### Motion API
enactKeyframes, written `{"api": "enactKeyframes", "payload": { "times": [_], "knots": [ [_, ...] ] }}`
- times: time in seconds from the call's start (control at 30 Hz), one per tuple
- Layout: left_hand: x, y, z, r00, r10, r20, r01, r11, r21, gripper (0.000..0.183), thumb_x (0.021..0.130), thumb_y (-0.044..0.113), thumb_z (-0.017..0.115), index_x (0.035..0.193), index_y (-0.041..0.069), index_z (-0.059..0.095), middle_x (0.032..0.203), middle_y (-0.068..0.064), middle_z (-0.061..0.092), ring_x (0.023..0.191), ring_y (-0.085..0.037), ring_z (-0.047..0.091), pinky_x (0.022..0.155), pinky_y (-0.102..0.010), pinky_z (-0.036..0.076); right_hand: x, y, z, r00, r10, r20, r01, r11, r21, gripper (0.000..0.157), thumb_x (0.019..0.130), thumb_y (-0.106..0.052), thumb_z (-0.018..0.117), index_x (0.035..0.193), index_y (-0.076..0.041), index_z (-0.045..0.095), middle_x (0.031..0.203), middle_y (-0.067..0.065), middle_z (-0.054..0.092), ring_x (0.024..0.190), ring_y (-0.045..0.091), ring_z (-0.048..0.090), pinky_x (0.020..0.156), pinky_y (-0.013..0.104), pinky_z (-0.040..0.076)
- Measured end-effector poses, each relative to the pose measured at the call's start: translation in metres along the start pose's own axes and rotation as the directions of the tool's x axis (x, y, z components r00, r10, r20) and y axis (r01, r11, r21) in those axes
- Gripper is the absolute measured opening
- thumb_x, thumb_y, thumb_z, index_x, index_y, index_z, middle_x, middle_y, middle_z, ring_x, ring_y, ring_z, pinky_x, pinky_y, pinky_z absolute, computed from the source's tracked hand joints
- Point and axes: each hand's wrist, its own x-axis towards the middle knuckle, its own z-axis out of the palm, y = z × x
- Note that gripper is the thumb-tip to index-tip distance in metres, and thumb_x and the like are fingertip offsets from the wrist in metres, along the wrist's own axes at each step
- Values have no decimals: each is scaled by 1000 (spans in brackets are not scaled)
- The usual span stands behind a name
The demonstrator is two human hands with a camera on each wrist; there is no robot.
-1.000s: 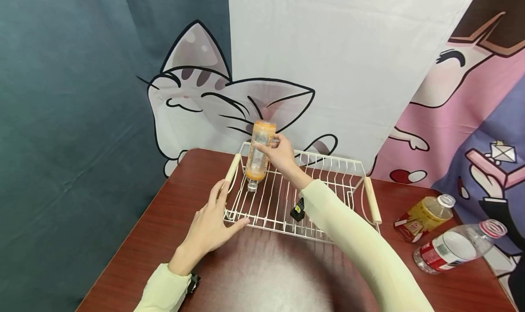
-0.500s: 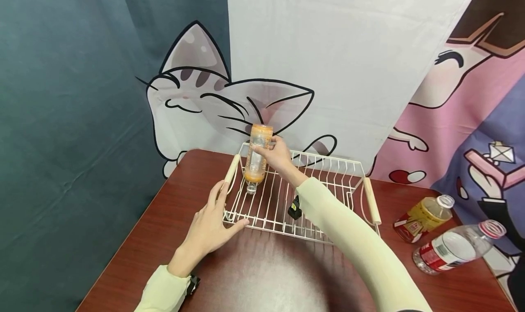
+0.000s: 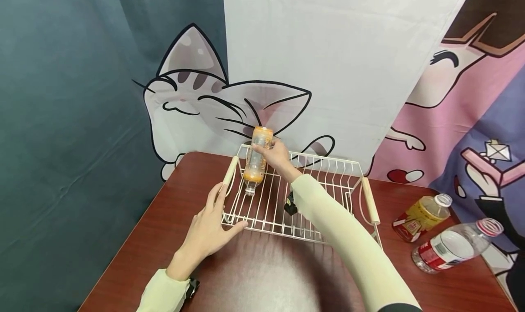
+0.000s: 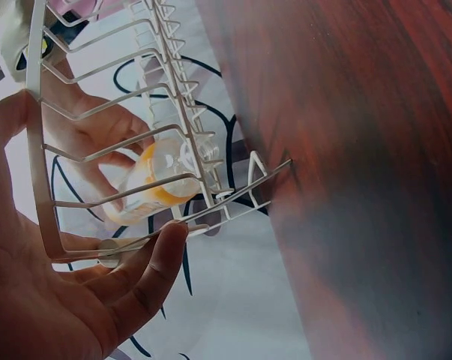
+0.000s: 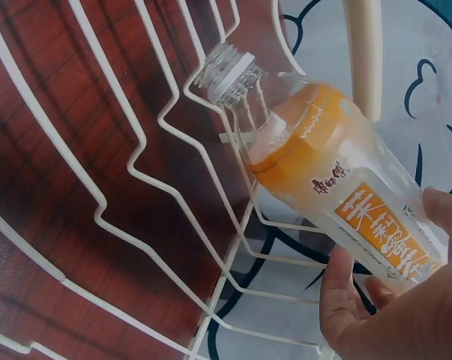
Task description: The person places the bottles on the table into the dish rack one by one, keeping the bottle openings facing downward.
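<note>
An upside-down clear plastic bottle with an orange-and-white label (image 3: 255,164) leans in the left end of a white wire dish rack (image 5: 139,150). My right hand (image 3: 276,157) grips the bottle near its base, thumb on one side and fingers on the other. Its capless neck (image 5: 229,75) points down among the rack's wires. At the rack's front left corner rests my left hand (image 3: 207,230), fingers extended and thumb spread. Those fingertips touch the lower end of the pale wooden handle (image 3: 231,171); in the left wrist view the thumb lies against the front rail (image 4: 38,165).
Right of the rack, a bottle with a yellow-and-red label (image 3: 422,217) and a larger clear bottle with a red-and-white label (image 3: 455,247) stand on the reddish-brown table (image 3: 262,275). A cartoon-printed cloth (image 3: 348,52) hangs behind the table.
My right hand has lowered the bottle slightly into the left end of the rack. The left hand stays at the front left corner.
</note>
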Motion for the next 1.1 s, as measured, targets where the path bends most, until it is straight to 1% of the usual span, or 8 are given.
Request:
{"api": "enactKeyframes", "payload": {
  "times": [0.1, 0.2, 0.3, 0.4, 0.47, 0.57, 0.8, 1.1],
  "knots": [
    [0, 0, -1, 1000, -3, 1, 3, 1000, 5, 118, 92, 67, 81, 178, 12, 22, 178, -6, 27, 106, -43, 75, 83, -63, 61, 30, 25, 8, 1000, -5, -15, 5, 1000, -31, 71, 88, -59, 90, 127, -4, 68, 119, 13, 73, 104, 28, 71, 89, 44, 62],
    [0, 1, -1, 1000, -1, 6, 1, 1000, 8, 118, 93, 70, 78, 178, 12, 22, 179, -5, 27, 107, -42, 75, 83, -62, 61, 67, 55, 14, 1000, -8, -15, 8, 999, -40, 82, 71, -74, 95, 116, -10, 72, 107, 7, 75, 93, 24, 71, 75, 42, 61],
    [1, 1, -1, 1000, 2, 7, -2, 1000, 7, 118, 93, 71, 78, 178, 12, 22, 179, -4, 27, 108, -42, 75, 83, -61, 61, 82, 66, 16, 1000, -8, -2, 8, 999, -38, 89, 63, -81, 95, 112, -11, 73, 104, 7, 75, 92, 26, 72, 74, 43, 61],
    [1, 1, 0, 1000, 3, 7, -3, 1000, 7, 117, 93, 71, 78, 178, 12, 23, 179, -5, 27, 109, -42, 74, 83, -62, 61, 81, 64, 20, 1000, -3, -26, 1, 998, -60, 81, 71, -76, 94, 114, -11, 73, 103, 6, 75, 92, 26, 74, 75, 42, 63],
    [1, 1, 0, 1000, 3, 8, -3, 1000, 4, 117, 93, 70, 78, 178, 12, 22, 179, -4, 26, 109, -42, 74, 84, -62, 61, 67, 53, 20, 999, -4, -35, 1, 997, -73, 74, 80, -69, 91, 119, -9, 74, 107, 8, 76, 94, 27, 74, 79, 43, 63],
    [1, 0, 0, 1000, 1, 6, -1, 1000, 1, 117, 93, 70, 78, 178, 12, 23, 179, -4, 26, 109, -42, 74, 84, -62, 61, 61, 47, 22, 999, 0, -43, -4, 995, -100, 70, 84, -67, 89, 121, -10, 73, 109, 6, 75, 95, 25, 73, 80, 42, 62],
    [1, 0, 0, 1000, 4, 1, -4, 1000, -1, 117, 93, 69, 78, 178, 12, 23, 179, -4, 27, 108, -41, 75, 83, -62, 61, 82, 62, 30, 998, -4, -66, -3, 994, -112, 76, 75, -75, 90, 115, -13, 75, 106, 7, 74, 91, 27, 72, 75, 43, 61],
    [0, -1, 0, 1000, -1, 6, 1, 1000, -7, 117, 93, 68, 79, 178, 12, 22, 179, -6, 27, 108, -40, 75, 83, -61, 61, 75, 54, 35, 994, 3, -106, -25, 978, -208, 69, 83, -70, 84, 117, -12, 76, 106, 7, 73, 94, 27, 70, 79, 44, 59]
  ]
}}
